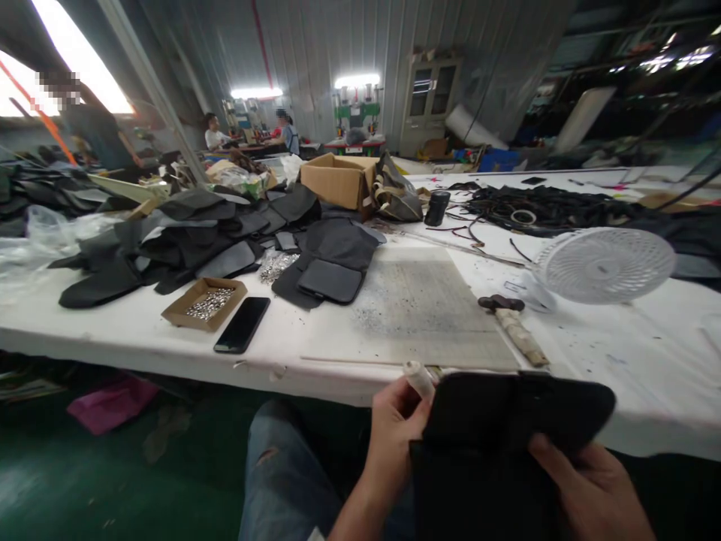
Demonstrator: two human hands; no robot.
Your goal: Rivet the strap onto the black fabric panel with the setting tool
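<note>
My right hand grips a black flat case-like piece with a rounded flap, held over my lap at the table's front edge. At the piece's upper left corner, my left hand is closed round a short rod wrapped in whitish tape; the rod's far end is hidden behind the black piece. Beyond them lies a worn grey board scattered with dark specks. A hammer with a wrapped handle rests along the board's right side.
A small cardboard tray of shiny metal bits sits left, beside a black phone. Stacked black pieces lie behind them, near a cardboard box. To the right is a white fan. Other people sit far back.
</note>
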